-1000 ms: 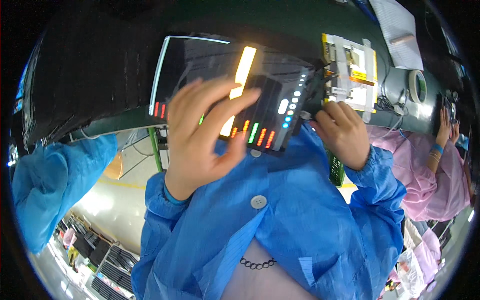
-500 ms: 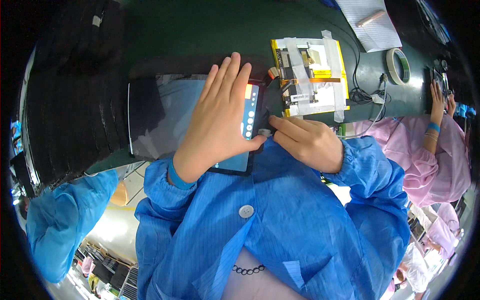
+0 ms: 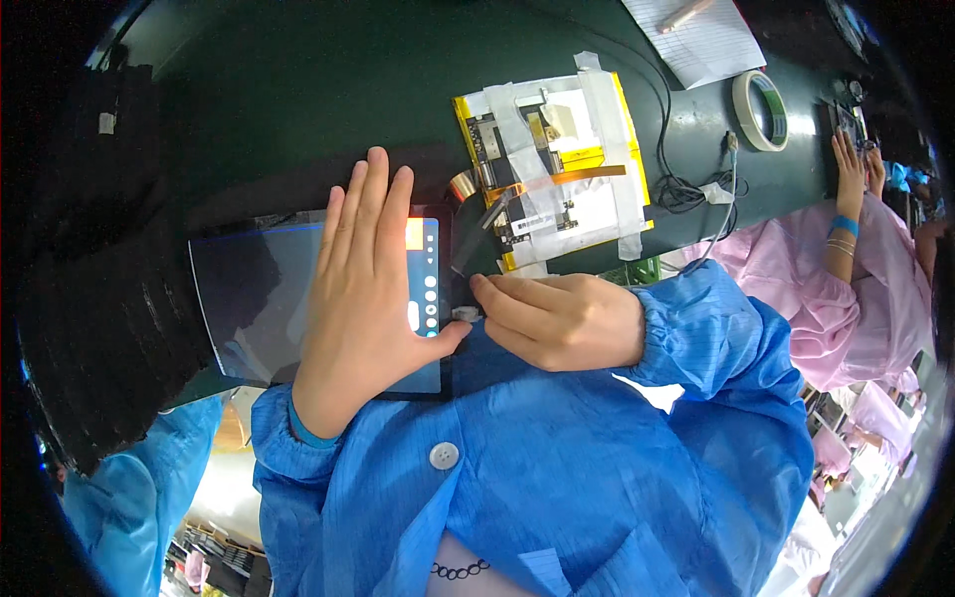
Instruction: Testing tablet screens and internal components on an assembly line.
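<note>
My left hand [image 3: 363,284] lies flat across a tablet-like screen panel [image 3: 264,298], fingers stretched out and pointing to the far side. The panel is lit, with a column of round white icons along its right part. The thumb reaches past the right edge and touches or nearly touches a small silvery piece [image 3: 466,313]. Just right of that piece my right hand [image 3: 557,318] is closed in a pinch; whatever lies between its fingertips is hidden. Beyond it rests a taped-down assembly of circuit board and batteries [image 3: 597,214], with an orange flex cable [image 3: 587,173] across it.
A dark cable coil [image 3: 686,194] and a pale cable [image 3: 731,179] lie right of the assembly. Farther right are a tape roll [image 3: 760,111] and a lined paper sheet [image 3: 706,50] with a pen [image 3: 686,14]. A person in pink [image 3: 826,289] works at the right.
The whole view has shifted and tilted, so panel, assembly and hands appear farther left. Both hands keep their pose around the panel's right edge.
</note>
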The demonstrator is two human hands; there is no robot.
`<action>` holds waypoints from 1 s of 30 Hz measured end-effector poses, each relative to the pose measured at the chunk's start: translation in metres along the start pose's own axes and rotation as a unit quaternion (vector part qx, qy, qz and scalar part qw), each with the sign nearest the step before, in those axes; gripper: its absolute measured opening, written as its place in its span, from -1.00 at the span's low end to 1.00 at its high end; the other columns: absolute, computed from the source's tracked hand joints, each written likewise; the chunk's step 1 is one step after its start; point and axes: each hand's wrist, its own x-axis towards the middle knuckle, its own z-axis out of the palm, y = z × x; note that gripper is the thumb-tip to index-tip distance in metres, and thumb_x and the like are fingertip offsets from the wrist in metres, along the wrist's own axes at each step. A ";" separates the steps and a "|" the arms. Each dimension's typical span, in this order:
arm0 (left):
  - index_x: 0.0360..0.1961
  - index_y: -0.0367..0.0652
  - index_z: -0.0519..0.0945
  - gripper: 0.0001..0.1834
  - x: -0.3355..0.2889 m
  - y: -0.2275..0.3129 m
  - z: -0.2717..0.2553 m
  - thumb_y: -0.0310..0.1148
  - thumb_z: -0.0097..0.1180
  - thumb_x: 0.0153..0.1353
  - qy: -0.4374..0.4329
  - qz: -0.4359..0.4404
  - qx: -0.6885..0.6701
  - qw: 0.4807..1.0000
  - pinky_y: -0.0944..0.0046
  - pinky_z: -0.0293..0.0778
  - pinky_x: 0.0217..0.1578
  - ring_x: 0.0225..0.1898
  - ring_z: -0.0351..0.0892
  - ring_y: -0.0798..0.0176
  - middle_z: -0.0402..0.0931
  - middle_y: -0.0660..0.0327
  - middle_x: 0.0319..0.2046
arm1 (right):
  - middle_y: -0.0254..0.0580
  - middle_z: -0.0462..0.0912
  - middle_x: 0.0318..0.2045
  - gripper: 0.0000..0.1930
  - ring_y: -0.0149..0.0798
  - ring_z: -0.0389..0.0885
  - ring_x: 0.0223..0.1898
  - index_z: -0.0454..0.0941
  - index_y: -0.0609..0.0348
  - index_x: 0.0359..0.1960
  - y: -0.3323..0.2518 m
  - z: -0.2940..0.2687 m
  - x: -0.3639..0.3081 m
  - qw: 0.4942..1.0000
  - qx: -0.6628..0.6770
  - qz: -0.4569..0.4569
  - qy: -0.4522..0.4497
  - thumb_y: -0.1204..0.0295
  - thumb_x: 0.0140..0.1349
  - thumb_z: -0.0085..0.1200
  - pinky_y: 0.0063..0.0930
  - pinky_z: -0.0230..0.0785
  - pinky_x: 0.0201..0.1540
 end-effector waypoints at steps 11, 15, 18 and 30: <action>0.24 -0.41 0.02 0.18 0.001 0.006 -0.002 -0.16 0.44 -0.39 0.010 0.005 -0.017 1.000 0.05 -0.18 0.33 0.35 -0.12 -0.10 -0.09 -0.20 0.28 | -0.02 0.53 -0.13 -0.82 -0.27 0.60 -0.19 0.51 0.28 -0.41 0.009 -0.007 -0.005 0.999 0.010 -0.032 -0.041 0.49 -0.11 0.05 -0.61 0.53 -0.42; 0.22 -0.44 0.05 0.14 -0.003 0.004 0.002 -0.16 0.41 -0.36 0.040 0.020 -0.030 0.999 0.08 -0.16 0.33 0.34 -0.10 -0.10 -0.07 -0.20 0.28 | -0.02 0.52 -0.11 -0.82 -0.26 0.60 -0.20 0.50 0.27 -0.42 0.012 -0.010 -0.002 0.997 0.023 -0.050 -0.061 0.50 -0.13 0.05 -0.59 0.53 -0.41; 0.26 -0.39 -0.02 0.22 -0.008 0.000 0.008 -0.18 0.42 -0.42 0.055 0.024 -0.044 0.997 0.05 -0.18 0.33 0.34 -0.12 -0.10 -0.13 -0.17 0.30 | -0.04 0.51 -0.12 -0.82 -0.27 0.58 -0.19 0.51 0.27 -0.41 0.010 -0.008 0.001 0.995 0.010 -0.060 -0.079 0.47 -0.11 0.04 -0.58 0.53 -0.39; 0.23 -0.39 0.09 0.17 -0.017 0.002 -0.017 -0.12 0.43 -0.42 0.090 0.066 -0.083 0.990 0.05 -0.15 0.33 0.33 -0.06 -0.08 -0.02 -0.13 0.28 | -0.30 0.45 -0.58 -0.82 -0.47 0.33 -0.58 0.42 0.20 -0.60 0.077 -0.102 -0.031 0.895 0.120 0.404 0.145 0.44 0.13 -0.12 -0.58 0.16 -0.53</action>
